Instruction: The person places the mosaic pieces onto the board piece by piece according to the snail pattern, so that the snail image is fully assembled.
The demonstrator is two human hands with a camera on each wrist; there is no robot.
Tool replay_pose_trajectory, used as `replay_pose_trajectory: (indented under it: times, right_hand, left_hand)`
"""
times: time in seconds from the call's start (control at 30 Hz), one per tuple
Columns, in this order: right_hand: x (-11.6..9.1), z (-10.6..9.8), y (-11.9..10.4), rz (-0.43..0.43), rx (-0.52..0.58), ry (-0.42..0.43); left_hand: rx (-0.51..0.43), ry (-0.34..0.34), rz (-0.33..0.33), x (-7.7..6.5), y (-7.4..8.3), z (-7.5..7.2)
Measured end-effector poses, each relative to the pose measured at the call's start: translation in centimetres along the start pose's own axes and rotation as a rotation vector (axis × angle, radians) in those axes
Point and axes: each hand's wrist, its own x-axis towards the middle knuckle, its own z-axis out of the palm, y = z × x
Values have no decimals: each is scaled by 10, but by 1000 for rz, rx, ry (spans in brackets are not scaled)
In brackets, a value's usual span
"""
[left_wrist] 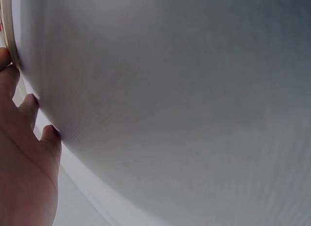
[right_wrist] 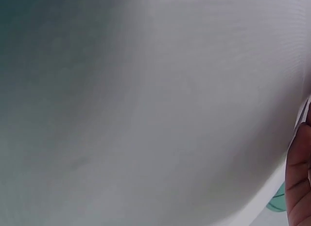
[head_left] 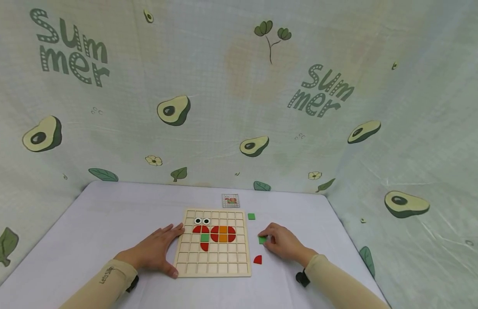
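A square wooden grid board (head_left: 189,269) lies on the table, with red, orange and green tiles and two eye pieces set in its cells. Along its left edge rests my left hand (head_left: 155,249), thumb and fingers spread against the frame. The left wrist view shows those fingers (left_wrist: 30,107) at the board's side. Right of the board, my right hand (head_left: 283,242) pinches a green square tile (head_left: 261,240) at the table surface, thumb and forefinger covering part of it. In the right wrist view only a slice of the hand (right_wrist: 299,172) shows.
Another green square tile (head_left: 251,216) lies beyond the right hand, near the board's upper right corner. A red quarter-circle tile (head_left: 258,259) is nearer me. Behind the board lies a small picture card (head_left: 230,201). A printed cloth (head_left: 215,128) hangs behind the table.
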Motion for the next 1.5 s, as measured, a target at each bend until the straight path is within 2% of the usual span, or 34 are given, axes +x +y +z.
replay_pose_trajectory:
  times: [0.37,0.7,1.5]
  right_hand:
    - [3,1,-2,-4,17,9]
    - [2,1,-2,15,19,22]
    - [1,-4,-9,4,25,6]
  left_hand:
    - [3,5,13,-2,1,-1]
    - [23,9,-5,2,-2,3]
    - [-10,-6,-21,-2,2,0]
